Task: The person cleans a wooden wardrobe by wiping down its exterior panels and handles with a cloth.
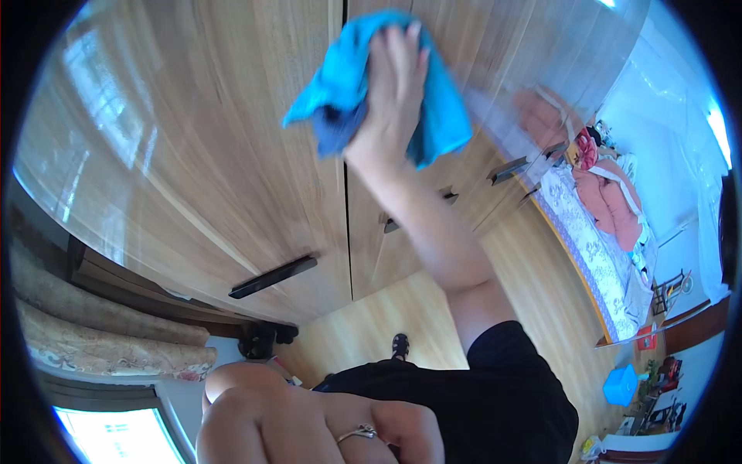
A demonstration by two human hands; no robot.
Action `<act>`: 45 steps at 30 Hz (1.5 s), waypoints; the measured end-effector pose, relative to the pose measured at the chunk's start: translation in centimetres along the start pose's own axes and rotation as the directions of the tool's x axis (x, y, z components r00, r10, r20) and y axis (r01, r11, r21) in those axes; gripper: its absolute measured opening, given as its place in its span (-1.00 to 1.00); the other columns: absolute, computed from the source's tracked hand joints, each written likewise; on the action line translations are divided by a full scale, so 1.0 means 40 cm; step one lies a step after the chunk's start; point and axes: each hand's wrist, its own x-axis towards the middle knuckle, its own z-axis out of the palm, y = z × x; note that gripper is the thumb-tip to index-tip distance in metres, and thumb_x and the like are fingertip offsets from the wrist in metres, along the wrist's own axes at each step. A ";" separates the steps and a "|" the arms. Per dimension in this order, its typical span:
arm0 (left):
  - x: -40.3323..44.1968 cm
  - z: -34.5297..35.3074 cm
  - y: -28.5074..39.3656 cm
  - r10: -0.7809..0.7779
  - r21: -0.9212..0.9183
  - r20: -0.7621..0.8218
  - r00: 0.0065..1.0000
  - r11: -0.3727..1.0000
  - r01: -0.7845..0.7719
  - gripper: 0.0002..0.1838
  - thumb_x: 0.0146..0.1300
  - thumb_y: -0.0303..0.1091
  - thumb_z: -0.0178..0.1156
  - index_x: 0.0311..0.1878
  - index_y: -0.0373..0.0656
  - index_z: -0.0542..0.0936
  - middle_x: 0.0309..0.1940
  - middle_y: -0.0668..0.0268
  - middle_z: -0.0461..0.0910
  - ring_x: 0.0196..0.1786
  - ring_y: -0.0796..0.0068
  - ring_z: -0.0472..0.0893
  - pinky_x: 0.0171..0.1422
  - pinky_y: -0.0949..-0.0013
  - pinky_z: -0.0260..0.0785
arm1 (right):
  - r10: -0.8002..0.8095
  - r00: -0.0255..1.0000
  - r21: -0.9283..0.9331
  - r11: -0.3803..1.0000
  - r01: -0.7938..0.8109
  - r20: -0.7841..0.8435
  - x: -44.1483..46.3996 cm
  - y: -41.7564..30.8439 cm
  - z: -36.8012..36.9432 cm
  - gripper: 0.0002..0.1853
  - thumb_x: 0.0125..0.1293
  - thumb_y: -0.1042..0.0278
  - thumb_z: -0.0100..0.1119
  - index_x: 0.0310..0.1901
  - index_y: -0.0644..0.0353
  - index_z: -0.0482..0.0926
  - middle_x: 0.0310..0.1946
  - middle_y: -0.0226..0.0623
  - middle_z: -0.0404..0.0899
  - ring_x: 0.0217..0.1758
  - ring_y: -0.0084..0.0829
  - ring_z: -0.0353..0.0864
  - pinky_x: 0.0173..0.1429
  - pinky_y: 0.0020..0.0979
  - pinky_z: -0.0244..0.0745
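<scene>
My right hand is raised and presses a bright blue cloth against the glossy wood-grain wardrobe door. Its fingers lie over the cloth, slightly blurred. A darker blue bunched part of the cloth shows beside the wrist. My left hand is very close to the camera at the bottom, with fingers curled and a ring on one of them. Whatever it may hold is hidden.
Black handles stick out from the wardrobe doors. To the right stands a bed with pink bedding. A blue bin-like object sits on the floor beyond. Curtains and a bright window are at lower left.
</scene>
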 end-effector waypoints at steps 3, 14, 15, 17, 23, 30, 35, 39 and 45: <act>-0.002 0.007 0.009 0.012 -0.040 -0.038 0.999 0.999 -0.013 -0.42 0.48 -0.01 0.16 -0.70 0.10 0.29 -0.79 0.50 0.33 -0.68 0.57 0.31 -0.15 0.21 0.35 | -0.228 0.957 -0.143 0.968 0.204 -0.181 0.246 0.103 0.001 -0.30 0.21 0.18 0.40 0.33 0.35 0.45 0.38 0.12 0.41 0.48 0.22 0.33 0.54 0.17 0.16; -0.011 0.038 0.079 0.095 -0.027 -0.064 0.993 0.995 -0.097 -0.45 0.52 -0.23 0.12 -0.69 0.03 0.29 -0.77 0.43 0.34 -0.69 0.56 0.28 -0.58 0.47 0.14 | 0.265 0.960 0.117 0.960 -0.254 -0.087 0.555 0.321 -0.113 -0.72 0.45 0.34 0.13 0.11 0.28 0.52 -0.33 -0.02 0.68 -0.44 -0.04 0.69 -0.28 -0.17 0.59; -0.012 0.028 0.083 0.114 -0.023 -0.006 0.993 0.993 -0.114 -0.46 0.52 -0.24 0.11 -0.69 0.03 0.29 -0.76 0.42 0.35 -0.69 0.55 0.29 -0.57 0.47 0.17 | 0.196 0.976 -0.055 0.978 -0.202 -0.096 0.563 0.377 -0.107 -0.72 0.45 0.34 0.13 0.10 0.27 0.51 -0.29 -0.03 0.69 -0.37 -0.05 0.71 -0.22 -0.18 0.61; -0.020 -0.003 0.076 0.209 -0.028 0.128 0.969 0.978 -0.208 -0.47 0.53 -0.24 0.10 -0.68 0.02 0.30 -0.75 0.41 0.37 -0.69 0.54 0.29 -0.56 0.45 0.27 | 0.033 0.992 -0.229 0.971 -0.061 -0.123 0.534 0.384 -0.083 -0.71 0.45 0.33 0.14 0.11 0.26 0.51 -0.19 -0.03 0.70 -0.21 -0.07 0.72 -0.07 -0.21 0.62; -0.037 -0.015 0.058 0.445 0.134 0.313 0.839 0.854 -0.503 -0.50 0.51 -0.30 0.13 -0.66 -0.01 0.33 -0.71 0.38 0.43 -0.67 0.51 0.34 -0.37 0.36 0.57 | -0.224 0.973 -0.052 0.974 0.221 -0.062 0.173 0.222 -0.062 -0.25 0.24 0.21 0.36 0.43 0.32 0.37 0.40 0.05 0.44 0.53 0.05 0.32 0.62 0.15 0.04; -0.069 -0.049 0.045 0.277 0.250 0.415 0.867 0.881 -0.401 -0.57 0.49 -0.34 0.15 -0.61 -0.01 0.40 -0.69 0.39 0.49 -0.61 0.51 0.48 -0.01 0.27 0.72 | -0.268 0.870 0.104 0.963 0.248 0.413 -0.386 0.109 -0.104 -0.55 0.33 0.33 0.14 0.27 -0.10 0.55 0.39 -0.23 0.40 0.59 0.05 0.23 0.64 0.22 -0.03; -0.037 -0.063 -0.155 0.555 0.207 0.177 0.813 0.787 -0.582 -0.65 0.55 -0.31 0.10 -0.44 -0.22 0.48 -0.57 0.20 0.54 -0.68 0.32 0.44 -0.38 0.14 0.53 | -0.417 0.733 0.267 0.908 0.321 0.537 -0.381 0.205 -0.148 -0.51 0.33 0.29 0.19 0.31 -0.14 0.49 0.36 -0.23 0.44 0.59 0.04 0.24 0.63 0.23 0.02; 0.026 -0.081 -0.189 0.415 0.428 0.231 0.880 0.769 -0.475 -0.68 0.59 -0.37 0.00 -0.36 -0.25 0.53 -0.40 0.10 0.56 -0.72 0.39 0.37 -0.65 0.36 0.32 | -0.516 0.760 0.234 0.856 0.461 0.396 -0.303 0.325 -0.147 -0.55 0.41 0.30 0.14 0.32 -0.18 0.49 0.40 -0.34 0.47 0.56 -0.10 0.36 0.62 0.15 0.11; 0.046 -0.148 -0.350 0.425 0.403 0.290 0.858 0.759 -0.512 -0.83 0.50 -0.48 0.09 -0.30 -0.14 0.51 -0.38 0.11 0.54 -0.64 0.42 0.46 -0.67 0.37 0.28 | -0.511 0.828 0.084 0.858 0.506 0.233 -0.087 0.540 -0.135 -0.55 0.44 0.35 0.12 0.34 -0.09 0.49 0.39 -0.29 0.50 0.54 -0.12 0.40 0.57 0.05 0.23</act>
